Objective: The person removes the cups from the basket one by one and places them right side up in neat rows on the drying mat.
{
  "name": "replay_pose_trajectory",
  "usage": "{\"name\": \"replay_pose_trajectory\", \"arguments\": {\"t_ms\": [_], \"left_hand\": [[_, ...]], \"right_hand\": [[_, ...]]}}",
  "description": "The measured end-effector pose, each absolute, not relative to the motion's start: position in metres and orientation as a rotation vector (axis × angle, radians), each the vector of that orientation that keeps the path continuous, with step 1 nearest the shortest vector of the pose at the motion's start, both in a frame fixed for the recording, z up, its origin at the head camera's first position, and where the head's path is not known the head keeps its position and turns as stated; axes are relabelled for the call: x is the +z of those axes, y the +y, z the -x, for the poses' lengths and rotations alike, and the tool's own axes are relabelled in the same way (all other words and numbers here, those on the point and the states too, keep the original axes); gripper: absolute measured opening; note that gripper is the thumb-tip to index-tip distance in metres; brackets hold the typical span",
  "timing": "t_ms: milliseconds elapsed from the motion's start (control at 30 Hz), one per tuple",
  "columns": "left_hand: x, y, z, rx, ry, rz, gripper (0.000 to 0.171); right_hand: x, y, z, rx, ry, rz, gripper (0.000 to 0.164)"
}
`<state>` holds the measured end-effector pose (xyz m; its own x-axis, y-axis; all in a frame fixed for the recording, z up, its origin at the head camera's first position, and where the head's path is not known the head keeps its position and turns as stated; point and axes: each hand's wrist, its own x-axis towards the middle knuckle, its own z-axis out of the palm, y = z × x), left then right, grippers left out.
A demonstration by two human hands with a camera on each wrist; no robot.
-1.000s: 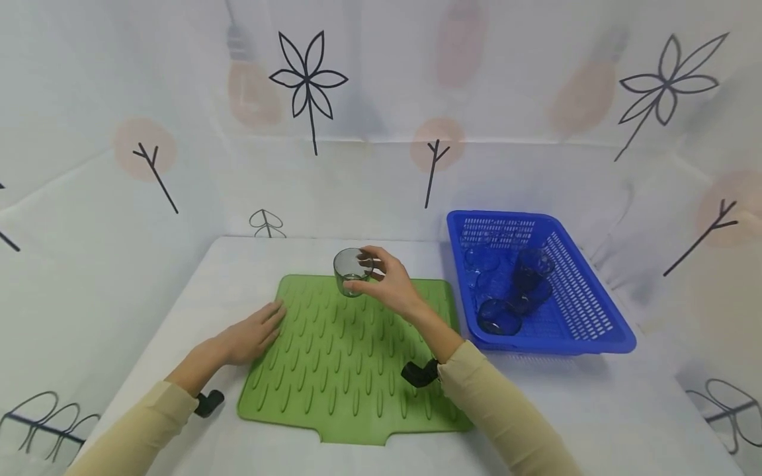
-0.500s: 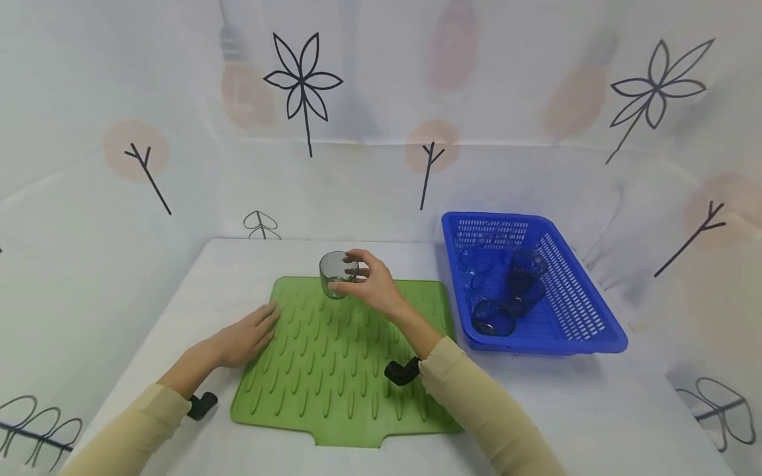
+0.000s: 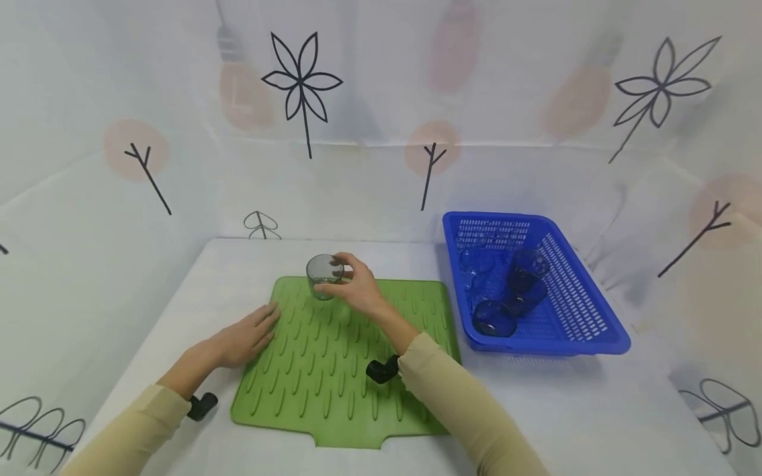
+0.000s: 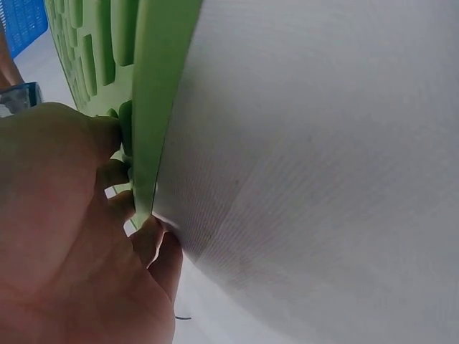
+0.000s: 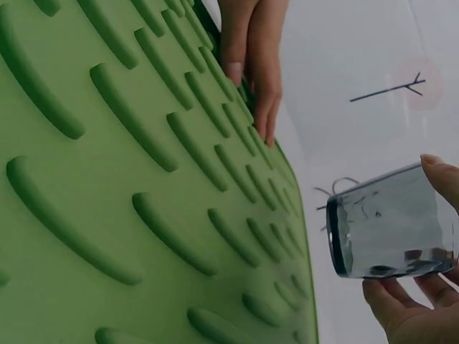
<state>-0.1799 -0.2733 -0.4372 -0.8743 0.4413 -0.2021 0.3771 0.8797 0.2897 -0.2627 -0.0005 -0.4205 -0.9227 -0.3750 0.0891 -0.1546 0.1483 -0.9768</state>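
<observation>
A small clear grey glass (image 3: 322, 276) (image 5: 393, 229) is held just above the far left part of the green ridged mat (image 3: 333, 370) (image 5: 107, 179). My right hand (image 3: 348, 289) grips it by the side, fingertips (image 5: 441, 168) on top and thumb below. My left hand (image 3: 247, 337) lies flat with straight fingers on the mat's left edge (image 4: 154, 107); in the right wrist view its fingers (image 5: 247, 57) rest on the mat's rim.
A blue slotted basket (image 3: 586, 311) stands right of the mat with several bluish glasses (image 3: 494, 317) lying in it. White table (image 3: 595, 410) all round; patterned white curtain walls close behind and at both sides.
My right hand has carried the glass leftward over the mat's far edge. The left hand has stayed put on the mat.
</observation>
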Motion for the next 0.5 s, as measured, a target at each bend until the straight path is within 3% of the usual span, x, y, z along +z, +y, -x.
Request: {"name": "replay_pose_trajectory", "arguments": {"t_ms": [500], "left_hand": [[-0.443, -0.274, 0.182, 0.363, 2.797, -0.626, 0.056]], "right_hand": [[-0.430, -0.030, 0.268, -1.837, 2.260, 0.477, 0.081]]}}
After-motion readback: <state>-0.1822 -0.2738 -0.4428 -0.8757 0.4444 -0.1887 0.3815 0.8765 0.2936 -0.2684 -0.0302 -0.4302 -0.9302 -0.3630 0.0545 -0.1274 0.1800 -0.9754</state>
